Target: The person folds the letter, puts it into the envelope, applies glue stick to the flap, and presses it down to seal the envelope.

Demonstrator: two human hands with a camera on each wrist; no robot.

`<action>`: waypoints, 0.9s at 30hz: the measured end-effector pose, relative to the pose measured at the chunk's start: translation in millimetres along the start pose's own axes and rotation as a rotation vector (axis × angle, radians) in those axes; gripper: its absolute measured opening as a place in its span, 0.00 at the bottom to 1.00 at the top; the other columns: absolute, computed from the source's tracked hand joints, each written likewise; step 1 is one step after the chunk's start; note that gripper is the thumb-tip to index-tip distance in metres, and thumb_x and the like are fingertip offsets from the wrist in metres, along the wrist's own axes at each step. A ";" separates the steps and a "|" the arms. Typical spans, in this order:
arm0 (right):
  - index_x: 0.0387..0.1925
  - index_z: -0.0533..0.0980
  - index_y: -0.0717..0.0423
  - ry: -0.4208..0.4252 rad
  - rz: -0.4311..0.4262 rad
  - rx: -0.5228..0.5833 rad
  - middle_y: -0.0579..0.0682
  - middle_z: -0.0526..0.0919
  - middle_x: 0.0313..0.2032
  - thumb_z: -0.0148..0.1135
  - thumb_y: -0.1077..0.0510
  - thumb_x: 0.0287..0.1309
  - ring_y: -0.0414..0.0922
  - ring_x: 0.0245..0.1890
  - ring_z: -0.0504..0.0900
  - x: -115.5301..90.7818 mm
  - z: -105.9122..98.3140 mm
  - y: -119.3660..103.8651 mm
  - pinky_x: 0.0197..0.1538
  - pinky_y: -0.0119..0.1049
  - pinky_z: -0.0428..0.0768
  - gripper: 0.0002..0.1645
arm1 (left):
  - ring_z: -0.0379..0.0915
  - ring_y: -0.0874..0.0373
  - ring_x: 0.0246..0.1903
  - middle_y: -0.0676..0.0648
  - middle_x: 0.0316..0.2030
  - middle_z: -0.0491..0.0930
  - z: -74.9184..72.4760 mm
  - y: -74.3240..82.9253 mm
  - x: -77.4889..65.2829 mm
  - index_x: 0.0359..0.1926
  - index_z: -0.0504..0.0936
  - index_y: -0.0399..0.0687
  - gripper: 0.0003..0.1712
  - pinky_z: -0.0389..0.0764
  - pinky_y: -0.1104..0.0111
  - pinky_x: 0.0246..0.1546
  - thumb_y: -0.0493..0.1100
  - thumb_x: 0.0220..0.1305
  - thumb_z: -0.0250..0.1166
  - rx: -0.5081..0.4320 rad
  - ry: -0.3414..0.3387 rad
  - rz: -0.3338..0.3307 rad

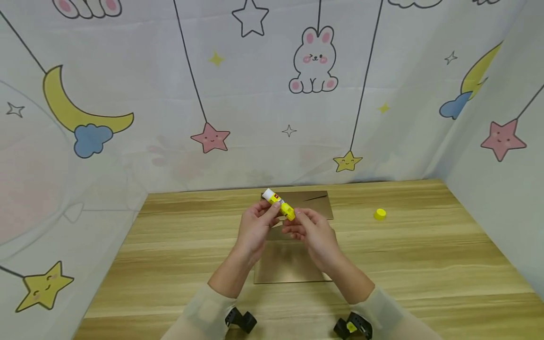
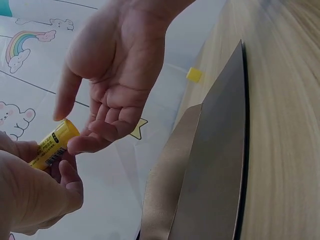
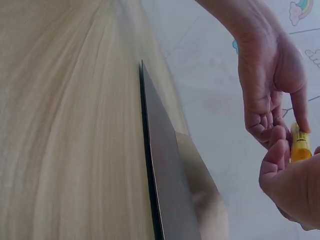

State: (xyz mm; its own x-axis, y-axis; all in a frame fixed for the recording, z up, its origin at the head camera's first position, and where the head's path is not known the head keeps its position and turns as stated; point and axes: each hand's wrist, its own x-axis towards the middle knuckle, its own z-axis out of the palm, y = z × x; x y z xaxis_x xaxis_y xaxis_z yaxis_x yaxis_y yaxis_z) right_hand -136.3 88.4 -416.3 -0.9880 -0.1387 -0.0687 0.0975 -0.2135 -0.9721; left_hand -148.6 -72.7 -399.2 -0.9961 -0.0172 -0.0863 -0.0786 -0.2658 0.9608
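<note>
A yellow glue stick point(image 1: 285, 208) is tilted between both hands above the table, its white end up and to the left. My left hand point(image 1: 255, 229) grips it around the middle with thumb and fingers. At its lower yellow end, my right hand point(image 1: 316, 236) pinches the base between thumb and index finger; the left wrist view shows this base point(image 2: 66, 130) close up. Below the hands lies a brown envelope point(image 1: 289, 267), partly hidden by them. Its flap point(image 2: 167, 175) stands raised in the left wrist view.
A small yellow cap point(image 1: 380, 214) sits on the wooden table point(image 1: 425, 255), to the right. Behind the hands, another brown paper piece point(image 1: 318, 205) lies near the table's back edge. A white printed curtain point(image 1: 263, 94) hangs behind the table and along its sides.
</note>
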 end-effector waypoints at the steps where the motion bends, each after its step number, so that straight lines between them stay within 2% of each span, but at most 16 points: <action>1: 0.57 0.75 0.64 -0.011 0.018 0.029 0.64 0.86 0.47 0.55 0.53 0.82 0.49 0.41 0.88 0.2 -0.2 -0.2 0.51 0.42 0.84 0.17 | 0.84 0.57 0.45 0.43 0.47 0.86 0.1 0.1 0.2 0.57 0.81 0.32 0.17 0.82 0.65 0.50 0.41 0.76 0.68 0.002 -0.002 0.001; 4: 0.55 0.74 0.65 -0.017 0.016 0.052 0.63 0.86 0.46 0.55 0.56 0.82 0.49 0.41 0.88 0.4 -0.4 -0.6 0.50 0.41 0.84 0.15 | 0.84 0.57 0.45 0.43 0.46 0.86 0.0 -0.6 0.7 0.57 0.81 0.32 0.18 0.82 0.63 0.51 0.41 0.76 0.68 0.011 -0.010 0.008; 9: 0.55 0.74 0.63 0.004 -0.041 0.017 0.63 0.85 0.46 0.62 0.63 0.77 0.48 0.42 0.88 -0.2 -0.3 0.2 0.47 0.38 0.84 0.11 | 0.84 0.58 0.44 0.44 0.45 0.86 0.7 0.0 0.0 0.56 0.81 0.32 0.16 0.82 0.66 0.49 0.40 0.76 0.68 0.004 0.000 0.004; 13: 0.55 0.74 0.62 0.012 -0.045 -0.024 0.60 0.85 0.47 0.65 0.65 0.74 0.49 0.45 0.88 -0.6 -0.7 -0.1 0.52 0.44 0.85 0.14 | 0.84 0.58 0.43 0.45 0.44 0.86 0.8 0.6 -0.8 0.55 0.81 0.32 0.15 0.82 0.67 0.48 0.39 0.76 0.68 0.001 0.014 0.002; 16: 0.57 0.74 0.61 0.005 -0.032 -0.068 0.60 0.86 0.49 0.66 0.63 0.74 0.51 0.48 0.89 1.4 -2.5 -2.0 0.56 0.49 0.84 0.16 | 0.84 0.58 0.43 0.45 0.44 0.85 0.6 0.7 -0.5 0.54 0.81 0.33 0.15 0.82 0.68 0.47 0.39 0.75 0.68 0.006 0.023 0.009; 22: 0.62 0.73 0.61 0.024 -0.039 -0.242 0.59 0.82 0.55 0.67 0.57 0.74 0.52 0.54 0.86 9.0 -19.0 -15.0 0.60 0.50 0.82 0.22 | 0.83 0.55 0.45 0.41 0.48 0.83 -1.1 2.1 0.6 0.56 0.79 0.32 0.18 0.83 0.65 0.51 0.41 0.75 0.69 0.074 0.016 0.043; 27: 0.63 0.73 0.60 0.020 -0.095 -0.473 0.57 0.82 0.56 0.67 0.53 0.75 0.53 0.57 0.82 16.9 -56.2 -29.9 0.58 0.47 0.81 0.24 | 0.84 0.52 0.47 0.40 0.51 0.80 -4.1 3.6 0.1 0.57 0.80 0.32 0.19 0.84 0.56 0.56 0.41 0.74 0.70 0.169 0.015 0.104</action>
State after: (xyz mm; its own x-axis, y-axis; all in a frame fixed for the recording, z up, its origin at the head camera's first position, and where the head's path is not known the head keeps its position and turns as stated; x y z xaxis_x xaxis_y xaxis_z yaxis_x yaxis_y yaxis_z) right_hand -162.7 146.8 -400.9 -0.9924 -0.1207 0.0260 -0.0546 0.2398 -0.9693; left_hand -148.8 -77.6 -396.8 -0.9986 -0.0510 0.0126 0.0175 -0.0962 0.9952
